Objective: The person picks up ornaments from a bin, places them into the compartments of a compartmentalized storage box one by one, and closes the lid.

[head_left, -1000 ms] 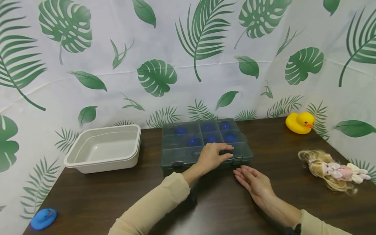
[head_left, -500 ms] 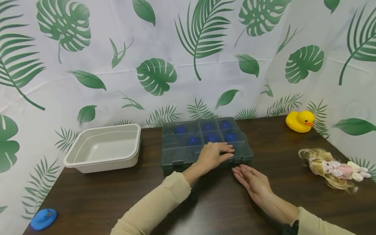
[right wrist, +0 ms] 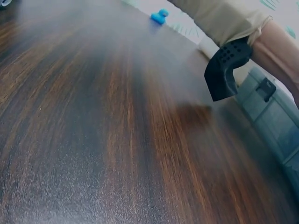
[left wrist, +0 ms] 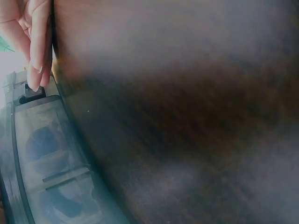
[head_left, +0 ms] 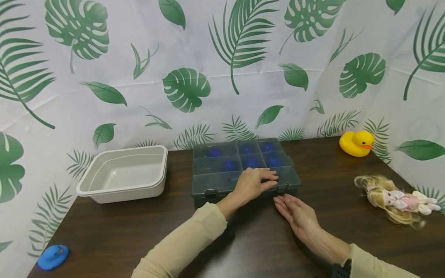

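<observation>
A dark translucent compartment box [head_left: 215, 181] lies closed on the table, with several blue round things [head_left: 229, 166] showing through its lid. My left hand [head_left: 251, 183] rests over the lid's front right part, thumb and fingers spread toward the right latch [head_left: 281, 189]. Just in front of that corner is my right hand [head_left: 299, 214], palm turned up and inward, fingers extended with the tips at the box's lower front edge. In the left wrist view, fingers [left wrist: 37, 51] reach down to a latch on the box [left wrist: 60, 102]. The right wrist view shows no right-hand fingers.
A light grey basin [head_left: 121, 195] stands left of the box. A blue rubber duck [head_left: 53, 257] is at the table's front left, a yellow rubber duck [head_left: 356, 143] at the back right. A blond doll [head_left: 399, 200] lies on the right. Leaf-printed cloth [head_left: 191, 38] hangs behind.
My right hand has shifted very slightly left along the box's front edge. The left hand stays on the lid, and the box has not moved.
</observation>
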{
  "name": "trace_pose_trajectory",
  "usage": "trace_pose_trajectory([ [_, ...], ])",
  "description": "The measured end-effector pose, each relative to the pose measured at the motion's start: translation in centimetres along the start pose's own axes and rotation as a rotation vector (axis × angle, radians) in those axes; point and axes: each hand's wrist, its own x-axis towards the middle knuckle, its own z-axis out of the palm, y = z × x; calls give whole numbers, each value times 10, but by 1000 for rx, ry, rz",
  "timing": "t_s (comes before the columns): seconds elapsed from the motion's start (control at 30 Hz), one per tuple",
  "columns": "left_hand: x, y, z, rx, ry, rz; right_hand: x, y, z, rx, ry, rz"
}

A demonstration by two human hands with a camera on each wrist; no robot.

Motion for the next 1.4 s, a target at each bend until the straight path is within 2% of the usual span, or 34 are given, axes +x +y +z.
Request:
trace_pose_trajectory([
  [0.2,0,0,0,13,9,6,1,0,-4,21,-28,14],
  [0.63,-1,-1,2,6,16,6,0,-2,-9,-22,-63,25],
  [0.87,0,-1,2,-6,12,1,-3,-4,-9,-66,-36,-9],
  [1.07,-2,-2,1,2,3,-15,3,-3,-6,-108,5,-49],
  [1.2,-3,-2,3,-8,-6,-5,7,-5,-5,-115,7,-36],
  [1.4,-1,-1,2,-12,15,16,8,-11,-6,-101,-28,5],
])
